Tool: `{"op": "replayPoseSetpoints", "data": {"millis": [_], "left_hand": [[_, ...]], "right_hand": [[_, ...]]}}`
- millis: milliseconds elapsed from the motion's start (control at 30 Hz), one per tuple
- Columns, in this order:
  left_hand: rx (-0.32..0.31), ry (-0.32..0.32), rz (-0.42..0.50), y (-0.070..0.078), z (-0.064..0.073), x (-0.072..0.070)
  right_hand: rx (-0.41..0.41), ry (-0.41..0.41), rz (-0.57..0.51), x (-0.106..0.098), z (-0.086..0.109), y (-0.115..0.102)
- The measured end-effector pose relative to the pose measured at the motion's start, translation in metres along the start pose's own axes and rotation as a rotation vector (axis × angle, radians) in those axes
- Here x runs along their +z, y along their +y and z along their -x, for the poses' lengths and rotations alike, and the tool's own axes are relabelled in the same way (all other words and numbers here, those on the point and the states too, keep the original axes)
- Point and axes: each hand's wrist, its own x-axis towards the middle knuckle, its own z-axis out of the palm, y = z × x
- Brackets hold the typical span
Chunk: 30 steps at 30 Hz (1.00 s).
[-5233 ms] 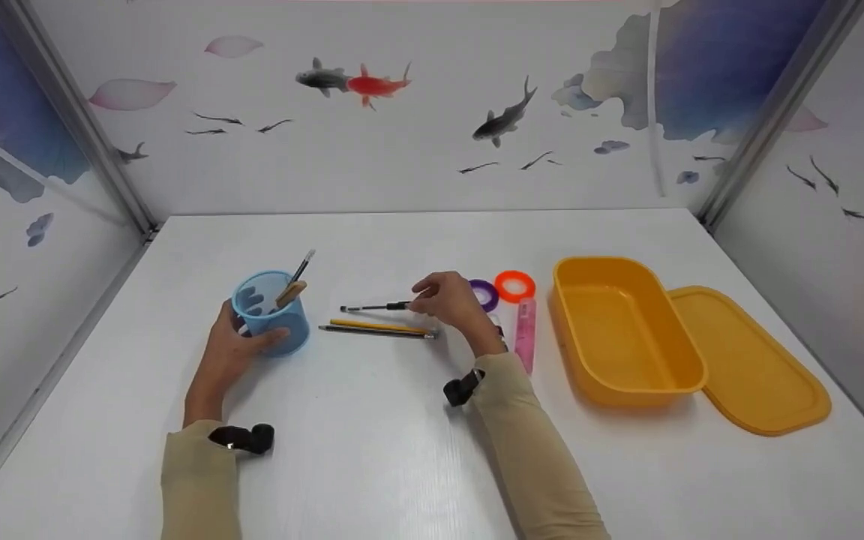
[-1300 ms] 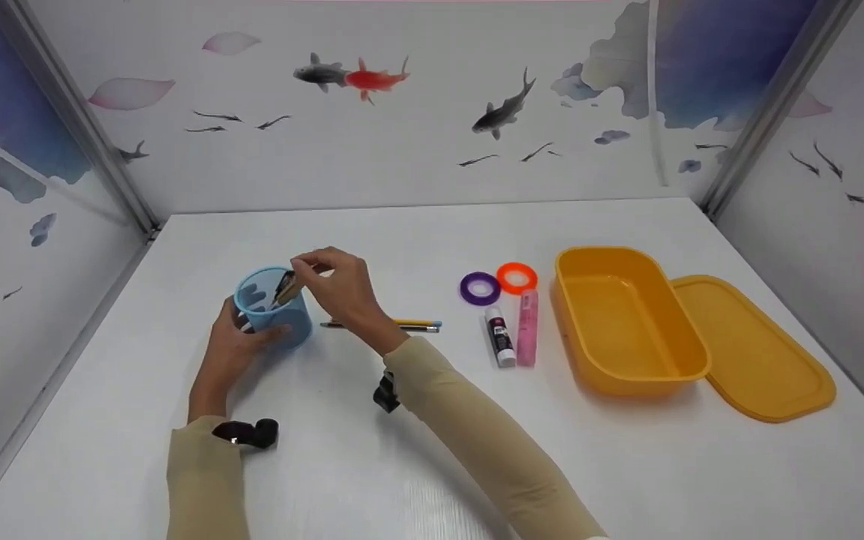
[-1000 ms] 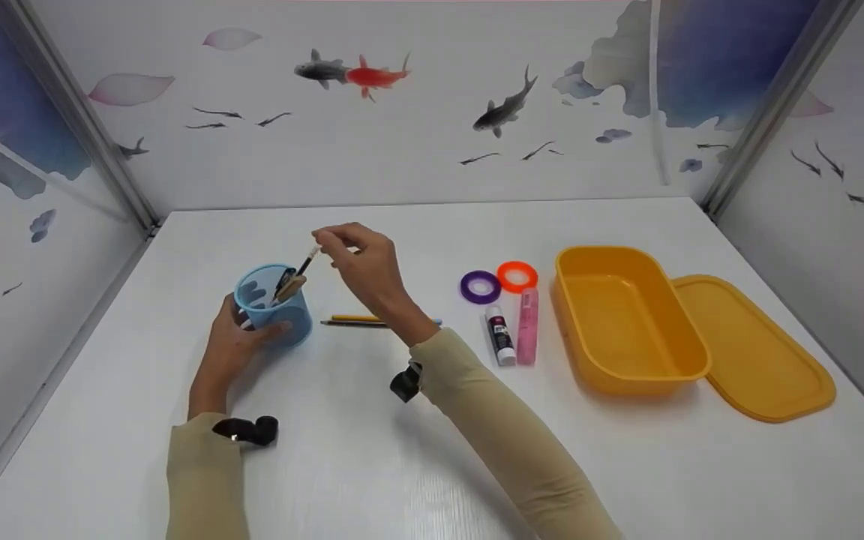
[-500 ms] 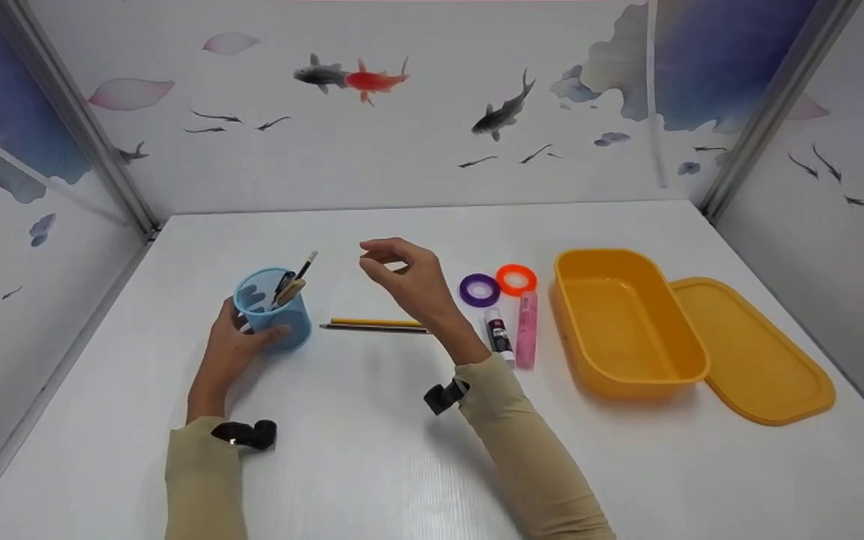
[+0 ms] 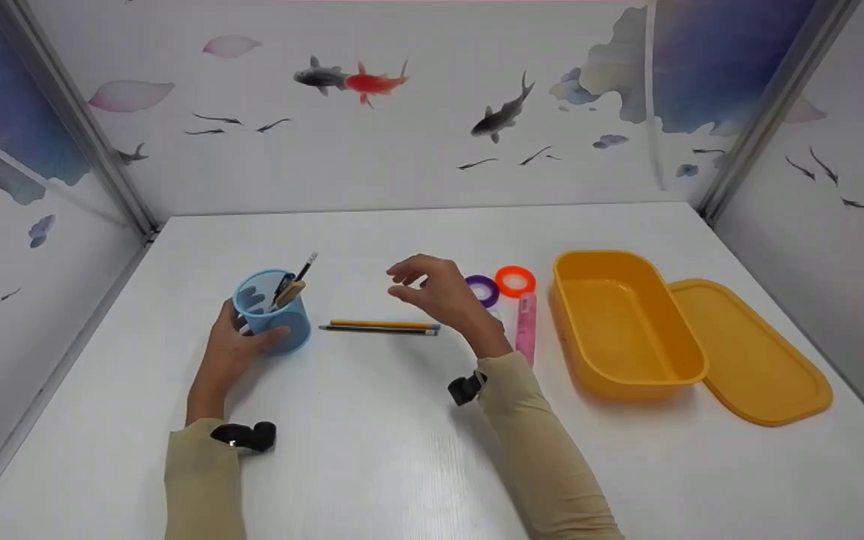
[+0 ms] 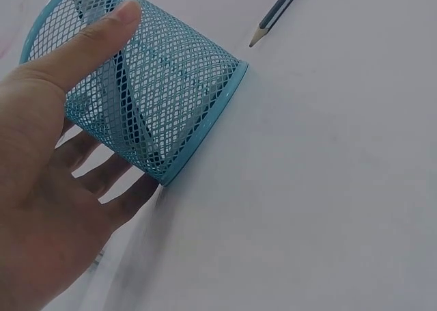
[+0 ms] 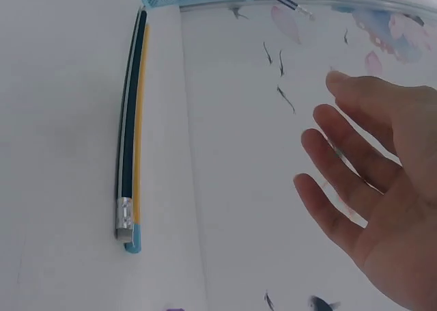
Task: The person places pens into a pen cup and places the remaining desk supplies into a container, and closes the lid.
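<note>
White table (image 5: 357, 457) before fish-printed wall (image 5: 417, 161) | left hand (image 5: 231, 350) gripping blue mesh cup (image 5: 293, 318) | right hand (image 5: 445, 294) raised, fingers parted

On the right of the white tabletop (image 5: 357, 480) stands a yellow plastic box (image 5: 638, 389), with its matching yellow lid (image 5: 758, 356) lying flat beside it, one edge hidden by the box. Left of the box sit an orange ring (image 5: 516, 293), a partly hidden purple ring (image 5: 495, 292) just beside it, and a pink stick (image 5: 526, 322). The pale back wall (image 5: 432, 176) carries printed fish, and grey metal posts (image 5: 784, 112) line its corners.
</note>
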Motion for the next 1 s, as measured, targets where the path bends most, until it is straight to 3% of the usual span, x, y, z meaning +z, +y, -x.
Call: {"op": "replayPoseSetpoints", "data": {"millis": [300, 633, 1000], "left_hand": [[-0.007, -0.013, -0.005, -0.001, -0.001, 0.0], [-0.009, -0.014, -0.008, 0.001, 0.001, -0.003], [-0.011, -0.014, -0.013, 0.002, 0.001, 0.001]], "right_hand": [[0.194, -0.201, 0.061, -0.004, 0.005, 0.024], [0.381, -0.228, 0.136, -0.006, 0.004, 0.034], [0.467, -0.268, 0.195, -0.008, 0.011, 0.041]]}}
